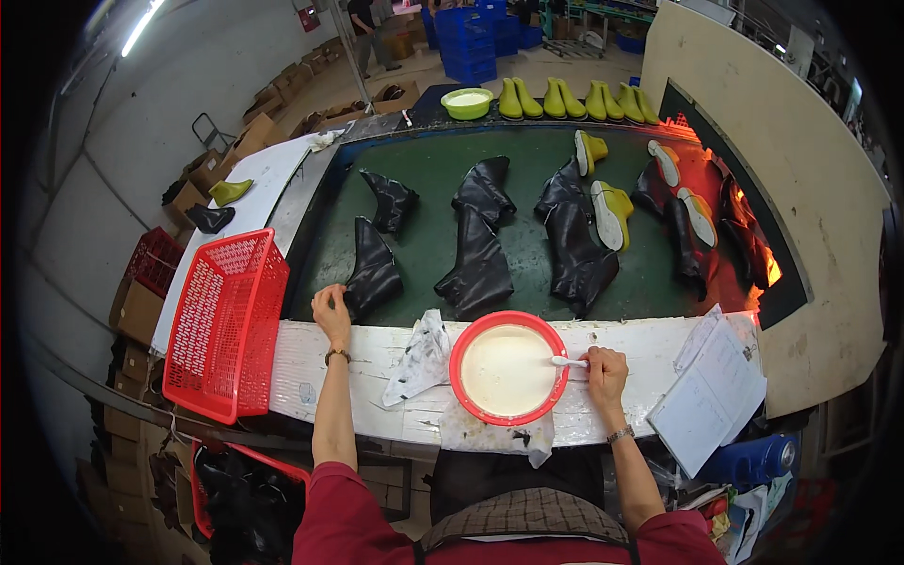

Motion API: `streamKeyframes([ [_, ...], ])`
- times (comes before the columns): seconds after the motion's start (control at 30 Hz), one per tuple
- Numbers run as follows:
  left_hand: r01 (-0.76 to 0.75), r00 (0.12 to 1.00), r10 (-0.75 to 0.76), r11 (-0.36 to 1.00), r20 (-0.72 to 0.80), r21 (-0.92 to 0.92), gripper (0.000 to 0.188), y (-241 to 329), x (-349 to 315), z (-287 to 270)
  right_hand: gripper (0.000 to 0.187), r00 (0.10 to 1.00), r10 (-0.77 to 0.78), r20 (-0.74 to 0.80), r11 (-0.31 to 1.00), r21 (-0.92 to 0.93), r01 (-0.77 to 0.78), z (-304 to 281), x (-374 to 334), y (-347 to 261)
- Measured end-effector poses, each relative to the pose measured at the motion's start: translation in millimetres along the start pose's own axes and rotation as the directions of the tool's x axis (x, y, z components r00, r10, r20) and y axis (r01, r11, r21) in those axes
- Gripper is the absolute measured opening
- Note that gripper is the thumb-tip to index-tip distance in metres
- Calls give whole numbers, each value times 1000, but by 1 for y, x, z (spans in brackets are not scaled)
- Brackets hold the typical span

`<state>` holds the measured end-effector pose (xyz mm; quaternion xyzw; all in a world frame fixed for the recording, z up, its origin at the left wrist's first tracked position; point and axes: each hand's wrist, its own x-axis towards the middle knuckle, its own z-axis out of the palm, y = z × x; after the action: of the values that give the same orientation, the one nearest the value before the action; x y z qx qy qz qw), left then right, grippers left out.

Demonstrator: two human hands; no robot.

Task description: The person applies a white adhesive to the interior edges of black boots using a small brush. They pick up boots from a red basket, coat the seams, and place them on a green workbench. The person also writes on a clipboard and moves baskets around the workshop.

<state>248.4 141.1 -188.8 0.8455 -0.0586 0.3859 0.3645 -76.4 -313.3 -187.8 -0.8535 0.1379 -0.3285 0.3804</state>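
My right hand (607, 372) is closed round the handle of a white brush (568, 362), whose head reaches over a red bowl (459, 400) of cream-coloured liquid (504, 367). On the left, my left hand (331, 313) has its fingers curled together at the lower edge of a black boot (373, 273), which lies on its side on the green belt (424, 273). More black boots, such as this boot (476, 268) and this one (579, 264), lie in pairs across the belt. Two yellow-green shoes with pale soles, one of them this shoe (612, 217), rest beside them.
A red basket (226, 325) stands left of my arm. White rags (421, 358) lie by the bowl, papers (711, 391) at the right. Glowing red light fills the opening (767, 268) at the belt's right end. Yellow-green boots (556, 99) and a green basin (466, 104) line the far edge.
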Motion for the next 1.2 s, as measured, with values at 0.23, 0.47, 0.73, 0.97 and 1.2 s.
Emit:
streamKeyframes([
  [0.23, 452, 869, -492, 739, 59, -499, 52, 81, -85, -74, 41, 999, 27, -22, 1000, -3, -27, -5, 0, 1],
  [0.47, 646, 669, -742, 611, -46, -458, 47, 119, -216, -157, 42, 1000, 22, -7, 1000, -17, -22, 0, -2, 4],
  [0.73, 886, 240, -887, 33, 395, -463, 8, -6, -433, -163, 43, 998, 56, 0, 998, -16, -56, 0, -1, 1],
  [0.97, 621, 36, -883, 387, 469, 682, 8, -10, -497, -182, 44, 997, 81, -1, 997, -15, -81, 2, -1, 0],
  [1.2, 605, 66, -875, 417, 479, 679, 9, 2, -473, -152, 47, 998, 58, -5, 997, -54, -58, 4, 0, -3],
])
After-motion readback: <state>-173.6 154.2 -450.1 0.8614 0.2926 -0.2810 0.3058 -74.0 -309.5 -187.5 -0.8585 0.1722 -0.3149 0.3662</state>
